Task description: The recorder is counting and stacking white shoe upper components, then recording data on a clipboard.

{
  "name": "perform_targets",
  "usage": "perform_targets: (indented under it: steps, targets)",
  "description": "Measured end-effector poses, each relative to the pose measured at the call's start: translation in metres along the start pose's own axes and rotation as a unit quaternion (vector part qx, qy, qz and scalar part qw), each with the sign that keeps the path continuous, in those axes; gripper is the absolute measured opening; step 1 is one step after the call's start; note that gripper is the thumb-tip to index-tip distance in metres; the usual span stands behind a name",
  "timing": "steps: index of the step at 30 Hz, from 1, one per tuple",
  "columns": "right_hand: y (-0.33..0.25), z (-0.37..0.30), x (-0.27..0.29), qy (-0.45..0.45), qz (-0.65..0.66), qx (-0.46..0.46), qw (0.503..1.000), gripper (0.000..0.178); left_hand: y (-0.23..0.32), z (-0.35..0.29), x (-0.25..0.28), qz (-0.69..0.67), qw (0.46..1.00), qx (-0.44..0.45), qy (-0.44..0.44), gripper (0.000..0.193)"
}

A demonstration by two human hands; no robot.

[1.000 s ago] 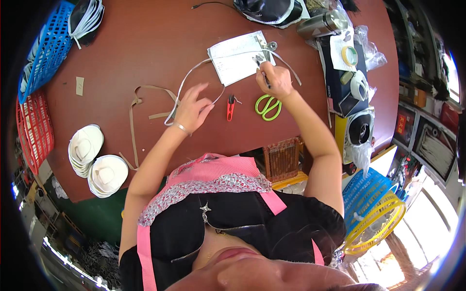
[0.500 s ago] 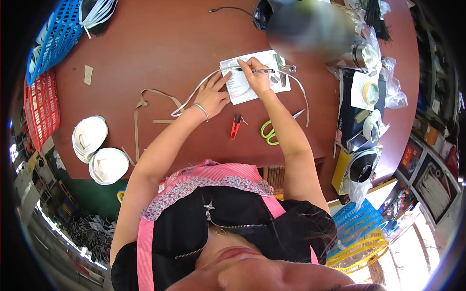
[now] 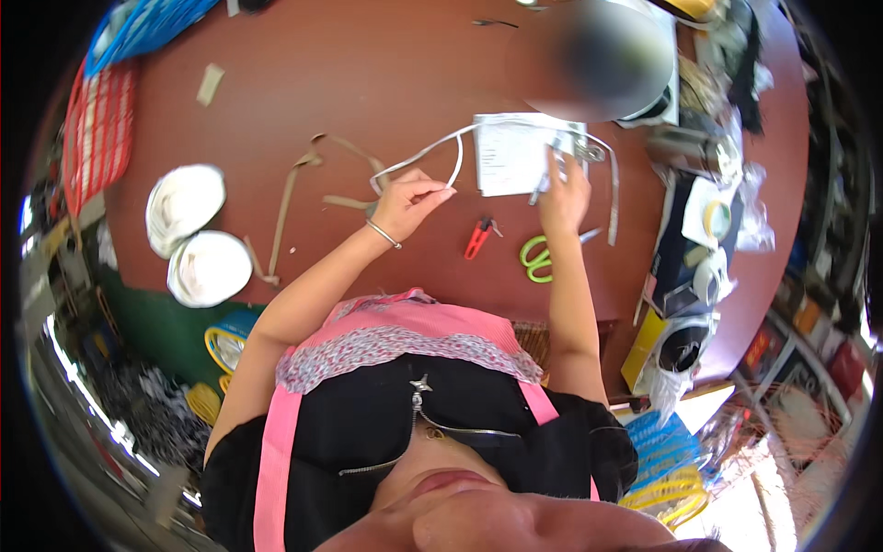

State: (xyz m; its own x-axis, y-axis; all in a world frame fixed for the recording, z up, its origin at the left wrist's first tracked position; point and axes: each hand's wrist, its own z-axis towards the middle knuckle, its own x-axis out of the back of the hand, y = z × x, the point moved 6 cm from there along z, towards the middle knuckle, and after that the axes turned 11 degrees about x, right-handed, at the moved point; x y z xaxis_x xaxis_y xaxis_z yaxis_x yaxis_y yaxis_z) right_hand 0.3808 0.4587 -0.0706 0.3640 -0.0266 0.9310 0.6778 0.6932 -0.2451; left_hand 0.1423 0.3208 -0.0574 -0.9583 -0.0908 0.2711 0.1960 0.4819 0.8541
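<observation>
My left hand is closed in a pinch on a thin white strap, which loops up from the fingertips. The strap runs across the top of a stack of printed papers, past a metal clip, and hangs down on the right. Over the papers' right edge, my right hand has a slim pen at its fingers, slightly blurred. Below lie small red thread snips and scissors with green handles, their blade partly behind my right forearm.
Tan strips and two stacks of white cup-shaped pieces lie on the left of the brown table. Blue and red baskets stand beyond. Boxes, tape rolls and a metal flask line the right.
My left hand has left the papers and lifted part of the strap. My right hand has stopped writing and moved right and down, the pen now turned steeply. The view has shifted.
</observation>
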Motion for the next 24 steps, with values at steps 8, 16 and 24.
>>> perform_targets:
  steps: [8,16,24]
  targets:
    - [-0.181,-0.02,0.004,-0.067,0.493,-0.102,0.862,0.013,-0.05,-0.08,0.022,-0.14,0.979,0.146,-0.014,0.017]
    - [-0.349,0.003,-0.016,-0.113,0.547,-0.047,0.828,0.009,-0.095,-0.175,0.134,-0.062,0.992,0.055,0.095,0.02]
    - [-0.595,0.027,-0.121,-0.229,0.6,-0.045,0.765,0.016,-0.237,-0.32,0.439,-0.056,0.877,0.021,0.476,0.018]
